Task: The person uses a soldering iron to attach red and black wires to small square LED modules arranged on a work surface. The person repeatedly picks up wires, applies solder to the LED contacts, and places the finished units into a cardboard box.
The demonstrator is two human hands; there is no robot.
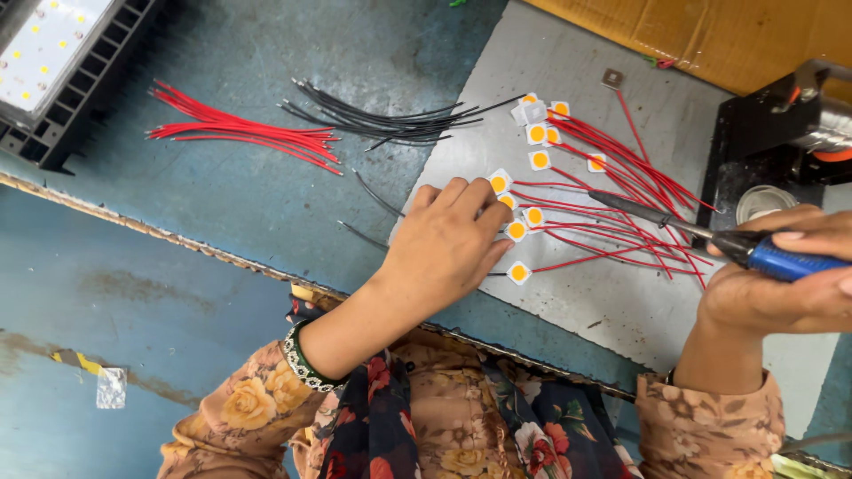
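Head camera looks down at a blue worktable (266, 195). Near the middle of the frame, the left hand (448, 244) lies flat, fingers close together, pressing on small square yellow chips (517, 229) on a grey metal sheet (612, 302). Thin red wires (621, 191) run from the chips toward the right. At the right edge, the right hand (781, 284) is closed around a blue-handled soldering iron (701, 235), whose thin tip points left over the wires. It looks like the joining step, wire to chip. The next move calls for a steady chip and a tip set right on the joint. A loose red wire bundle (240, 129) and a black wire bundle (382, 115) wait in the upper middle.
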